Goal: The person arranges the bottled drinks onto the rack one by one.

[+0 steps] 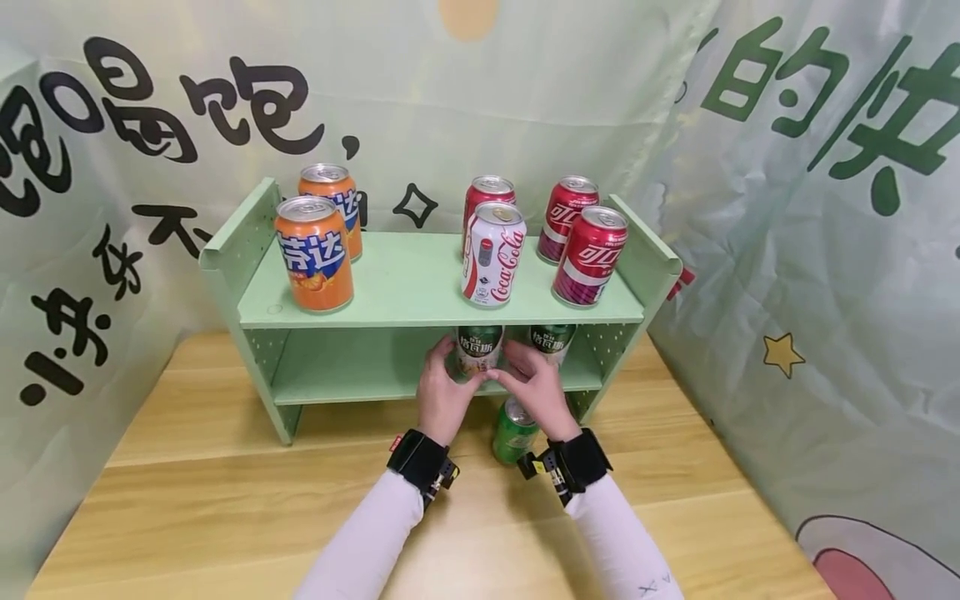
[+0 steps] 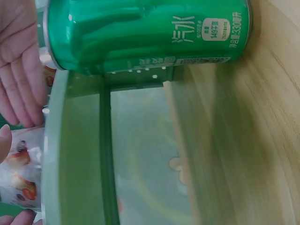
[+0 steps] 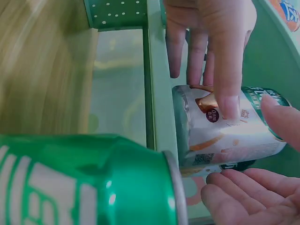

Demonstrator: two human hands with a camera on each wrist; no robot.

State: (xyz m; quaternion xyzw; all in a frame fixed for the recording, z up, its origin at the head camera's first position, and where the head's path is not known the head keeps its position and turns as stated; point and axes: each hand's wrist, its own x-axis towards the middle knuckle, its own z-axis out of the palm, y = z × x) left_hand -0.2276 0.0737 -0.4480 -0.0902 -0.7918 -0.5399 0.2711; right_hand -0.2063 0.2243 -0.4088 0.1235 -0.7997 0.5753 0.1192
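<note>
A silver and dark-green kvass can stands upright near the front of the lower shelf board. My left hand holds it, with the thumb on its front and fingers along its left side. From the other side, my right hand reaches around the same can, thumb at the front and fingers extended beside it. Both thumbs nearly meet over the can's face. To the right, a second kvass can is partly hidden behind my right hand. Below, a green soda can stands on the table close to my right wrist.
The light-green two-level rack has raised side panels. On its top board stand two orange soda cans at left, a white cola can, and several red cans at right. Printed cloth surrounds the wooden table.
</note>
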